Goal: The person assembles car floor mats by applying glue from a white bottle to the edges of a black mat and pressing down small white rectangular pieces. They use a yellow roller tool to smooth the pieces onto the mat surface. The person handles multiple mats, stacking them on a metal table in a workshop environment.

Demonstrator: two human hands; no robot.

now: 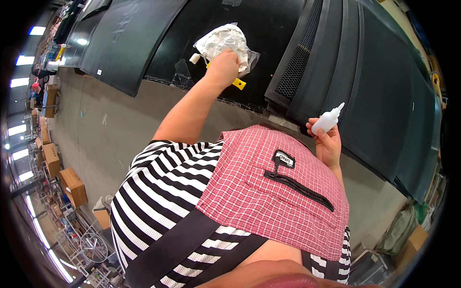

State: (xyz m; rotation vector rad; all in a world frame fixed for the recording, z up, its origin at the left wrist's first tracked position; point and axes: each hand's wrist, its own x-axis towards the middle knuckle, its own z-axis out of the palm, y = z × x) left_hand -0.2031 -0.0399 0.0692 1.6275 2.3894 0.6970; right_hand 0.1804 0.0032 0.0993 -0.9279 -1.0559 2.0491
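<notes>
My left hand reaches over a clear plastic bag filled with small flat white pieces. Its fingers are curled down against the contents, and whatever they pinch is hidden. Under the wrist lies a yellow-handled tool, mostly covered by the hand and bag. A small white block sits just left of the bag. Off to the right, my right hand grips a white squeeze bottle, its narrow nozzle tilted up and to the right.
Bag and tool rest on a black table. To the right, long dark rubber-like mats overlap beside a perforated black strip. Another dark sheet hangs over the table's left side. Cardboard boxes stand on the grey floor at left.
</notes>
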